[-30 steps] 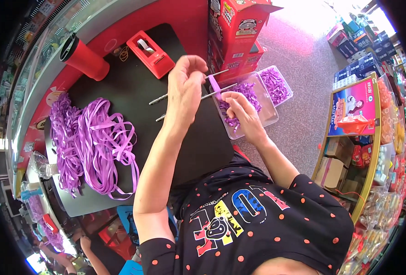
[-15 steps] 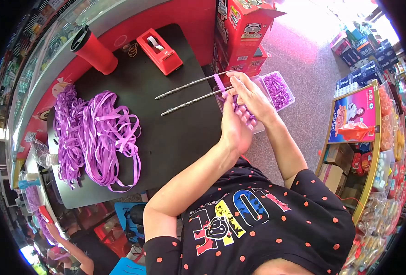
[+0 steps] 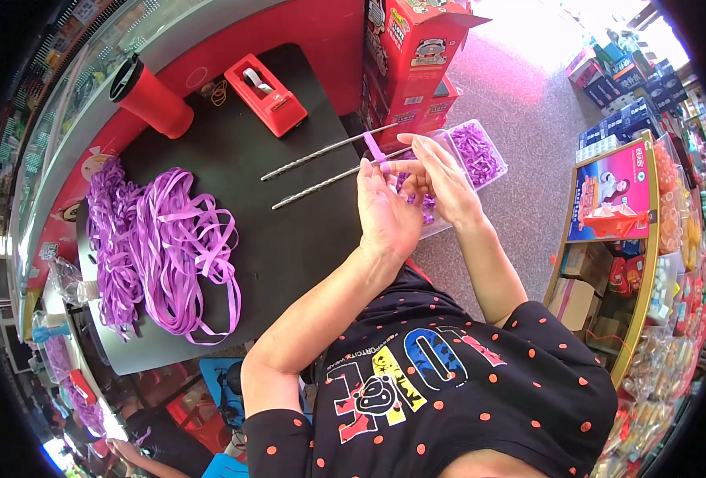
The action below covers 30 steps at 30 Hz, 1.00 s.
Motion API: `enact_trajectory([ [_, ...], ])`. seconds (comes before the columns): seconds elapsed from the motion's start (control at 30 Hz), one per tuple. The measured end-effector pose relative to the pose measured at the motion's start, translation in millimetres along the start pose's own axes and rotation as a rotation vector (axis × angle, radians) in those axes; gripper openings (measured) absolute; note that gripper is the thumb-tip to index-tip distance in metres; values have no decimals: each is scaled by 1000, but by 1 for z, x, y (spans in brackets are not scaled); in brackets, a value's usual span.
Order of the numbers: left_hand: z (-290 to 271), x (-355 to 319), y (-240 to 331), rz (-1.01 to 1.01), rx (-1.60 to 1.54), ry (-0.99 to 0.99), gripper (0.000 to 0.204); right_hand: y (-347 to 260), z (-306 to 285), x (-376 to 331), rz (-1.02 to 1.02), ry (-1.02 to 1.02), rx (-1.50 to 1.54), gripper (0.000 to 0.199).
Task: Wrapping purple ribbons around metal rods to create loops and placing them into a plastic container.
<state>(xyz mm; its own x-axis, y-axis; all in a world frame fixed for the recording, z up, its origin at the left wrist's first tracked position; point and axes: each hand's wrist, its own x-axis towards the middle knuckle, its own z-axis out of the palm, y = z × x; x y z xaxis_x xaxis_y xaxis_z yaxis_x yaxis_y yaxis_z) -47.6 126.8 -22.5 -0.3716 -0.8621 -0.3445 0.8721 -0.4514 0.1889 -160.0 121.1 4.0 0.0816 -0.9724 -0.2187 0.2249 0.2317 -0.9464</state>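
Note:
Two thin metal rods (image 3: 325, 183) with spiral-twisted ends, like long drill bits, lie side by side, pointing left over the black table. A short band of purple ribbon (image 3: 374, 148) spans both near their right ends. My left hand (image 3: 390, 217), palm up, has its thumb and fingertips at the band's near end, closed on the ribbon. From the right, my right hand (image 3: 442, 179) reaches in with fingertips at the same end of the ribbon, and its upper finger lies by the rods. Exactly how the fingertips grip is partly hidden.
Bundles of purple ribbon (image 3: 179, 255) lie on the black table (image 3: 281, 263), with a red tape dispenser (image 3: 267, 97) and red tumbler (image 3: 152, 102) behind. Clear boxes of small purple pieces (image 3: 478, 155) stand beyond my hands. Red cartons (image 3: 417, 60) stand ahead; a co-worker's arm (image 3: 134, 454) shows lower left.
My left hand has shifted left and turned its palm up more. The fingers of my right hand have spread and moved down to the ribbon's near end. The co-worker's hand has lowered.

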Motion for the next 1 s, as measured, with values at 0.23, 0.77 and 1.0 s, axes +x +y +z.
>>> enact_trajectory([
  [0.23, -3, -12, 13, -126, 42, -56, 61, 6, -2, -17, 16, 51, 273, 39],
  [0.77, -6, -18, 11, -153, 99, -95, 88, -49, 93, 167, -309, -148, -504, 28],
  [1.0, -7, -17, 10, -155, 96, -76, 89, -59, 112, 190, 100, -239, -421, 26],
])
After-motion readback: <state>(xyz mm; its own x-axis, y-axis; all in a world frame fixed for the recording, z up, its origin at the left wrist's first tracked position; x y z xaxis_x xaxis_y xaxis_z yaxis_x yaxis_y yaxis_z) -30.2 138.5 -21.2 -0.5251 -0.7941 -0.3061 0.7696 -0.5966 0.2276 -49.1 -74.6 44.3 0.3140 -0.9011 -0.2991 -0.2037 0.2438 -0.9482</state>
